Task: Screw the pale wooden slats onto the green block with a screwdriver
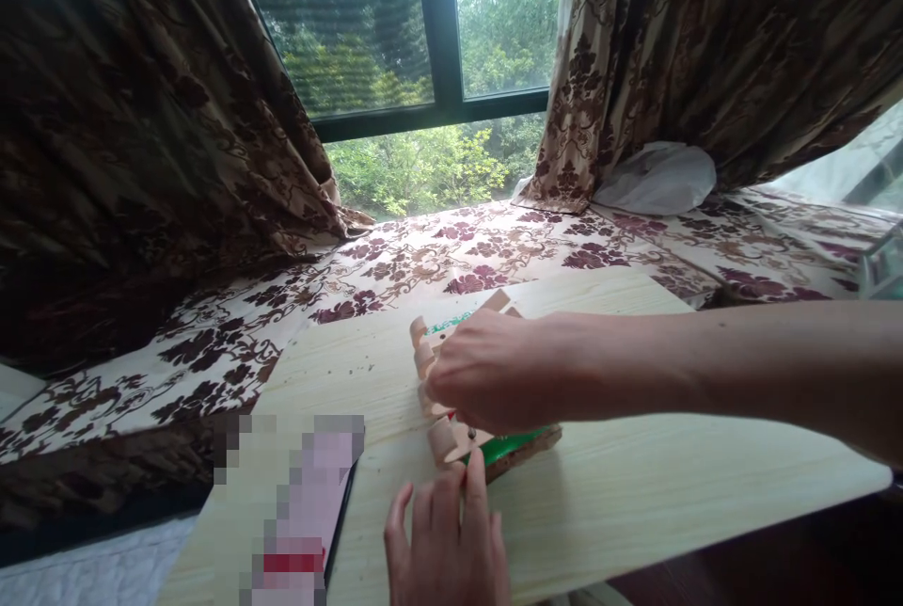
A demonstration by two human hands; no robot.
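A small wooden model with rounded pegs along its left side and green patches lies on a pale wooden board. My right hand reaches in from the right and rests on top of it, fingers curled down onto the pegs. My left hand comes up from the bottom edge, its fingertips pressed against the near end of the model. Much of the model is hidden under my right hand.
A blurred-out flat object lies on the board's near left. A flower-patterned cloth covers the ledge behind. Brown patterned curtains hang either side of a window. A white bag sits at the right curtain's foot.
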